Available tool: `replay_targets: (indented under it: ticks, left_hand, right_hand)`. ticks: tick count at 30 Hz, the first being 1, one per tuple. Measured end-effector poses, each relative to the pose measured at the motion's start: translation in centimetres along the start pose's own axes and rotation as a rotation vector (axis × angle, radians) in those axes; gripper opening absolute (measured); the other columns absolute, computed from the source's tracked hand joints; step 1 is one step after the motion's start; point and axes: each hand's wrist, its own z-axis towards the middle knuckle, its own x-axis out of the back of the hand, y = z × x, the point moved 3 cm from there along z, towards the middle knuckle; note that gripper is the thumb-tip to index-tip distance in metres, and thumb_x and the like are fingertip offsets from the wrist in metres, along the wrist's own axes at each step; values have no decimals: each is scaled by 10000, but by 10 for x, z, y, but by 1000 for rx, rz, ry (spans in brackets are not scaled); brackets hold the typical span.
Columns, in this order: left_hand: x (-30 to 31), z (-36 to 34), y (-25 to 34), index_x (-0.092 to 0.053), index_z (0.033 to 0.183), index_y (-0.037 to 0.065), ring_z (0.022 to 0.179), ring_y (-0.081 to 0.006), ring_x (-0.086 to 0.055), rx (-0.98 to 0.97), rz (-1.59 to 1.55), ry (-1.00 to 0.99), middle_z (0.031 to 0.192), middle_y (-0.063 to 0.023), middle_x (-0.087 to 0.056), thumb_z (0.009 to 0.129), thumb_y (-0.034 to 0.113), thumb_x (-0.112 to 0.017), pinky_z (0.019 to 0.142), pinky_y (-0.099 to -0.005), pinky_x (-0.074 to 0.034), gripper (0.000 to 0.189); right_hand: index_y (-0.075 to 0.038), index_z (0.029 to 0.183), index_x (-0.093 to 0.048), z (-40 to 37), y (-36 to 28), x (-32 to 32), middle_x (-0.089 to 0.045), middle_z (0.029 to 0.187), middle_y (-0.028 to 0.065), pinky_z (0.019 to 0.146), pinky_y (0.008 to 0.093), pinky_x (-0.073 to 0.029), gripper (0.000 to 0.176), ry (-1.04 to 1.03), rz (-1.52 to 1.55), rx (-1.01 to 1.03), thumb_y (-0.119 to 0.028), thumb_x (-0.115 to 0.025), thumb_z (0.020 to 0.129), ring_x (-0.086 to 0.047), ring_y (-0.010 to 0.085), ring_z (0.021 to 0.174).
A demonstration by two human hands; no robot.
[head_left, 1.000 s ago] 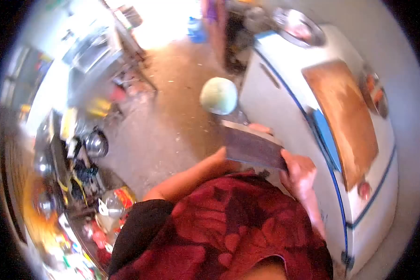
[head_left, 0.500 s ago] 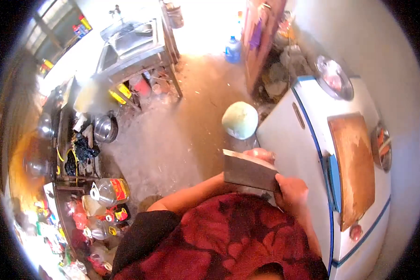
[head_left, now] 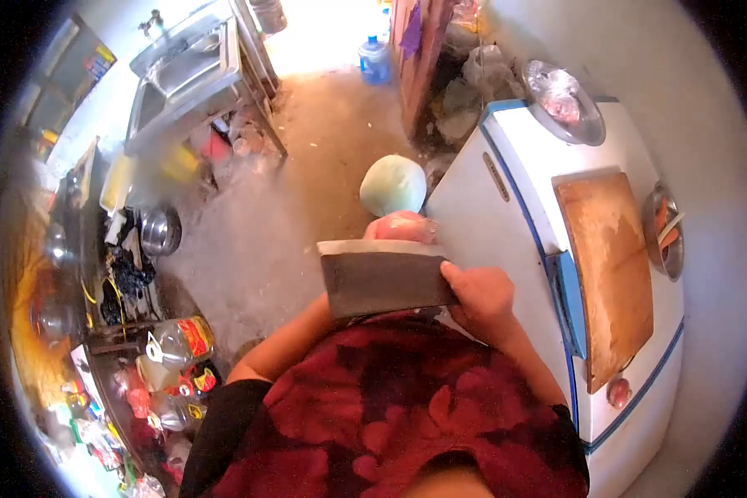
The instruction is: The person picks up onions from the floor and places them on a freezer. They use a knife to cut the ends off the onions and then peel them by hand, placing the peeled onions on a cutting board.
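My right hand (head_left: pixel 481 295) is closed round the handle end of a broad cleaver (head_left: pixel 386 282), its thumb pressed against the dark blade. The blade lies almost level in front of my body, with its pale edge strip facing away from me. My left hand (head_left: pixel 398 226) is partly hidden behind the cleaver. It looks closed beyond the pale edge, with something reddish and shiny at its fingers that I cannot make out. Just past it, a pale green round container (head_left: pixel 393 184) stands low near the floor.
On my right a white cabinet (head_left: pixel 465 199) carries a wooden cutting board (head_left: pixel 610 266), a metal bowl with a plastic bag (head_left: pixel 568 108), another bowl (head_left: pixel 668 236) and a small reddish onion-like bulb (head_left: pixel 618 393). At left are a sink (head_left: pixel 183 70), a metal pot (head_left: pixel 160 231) and bottles (head_left: pixel 178 342).
The view has shifted, so surroundings sit further left and slightly higher. The cleaver has turned from slanting to nearly level, and more of the left hand shows beyond its edge.
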Motion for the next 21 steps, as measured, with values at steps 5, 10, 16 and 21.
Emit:
replay_targets:
  ticks: [5,10,16,21]
  left_hand:
    - [31,32,-22,-588,1012,63,899,-171,-600,167,-689,-381,938,-70,-611,861,284,-604,767,-286,-505,267]
    - [17,3,6,-541,1139,50,1007,-208,-565,-93,825,399,1088,-99,-587,859,311,-608,857,-313,-484,388]
    - [85,-14,10,-479,1238,43,1009,-211,-564,-228,529,525,1123,-109,-573,857,234,-636,843,-345,-492,454]
    - [141,1,73,-463,1237,15,969,-267,-588,44,-21,485,1111,-155,-574,836,189,-642,795,-411,-521,472]
  right_hand:
    - [-41,1059,-614,8,31,-10,-539,639,57,480,378,-377,510,52,88,38,-10,-635,551,-530,255,542]
    - [-35,1032,-613,29,54,-25,-516,616,49,468,370,-374,450,62,168,53,-13,-623,583,-508,238,512]
    - [-58,1035,-603,69,71,-60,-502,615,40,506,362,-413,351,14,120,50,-109,-615,688,-532,229,540]
    - [-65,1012,-607,127,75,-110,-496,606,44,493,367,-404,345,45,52,14,-97,-637,670,-523,225,527]
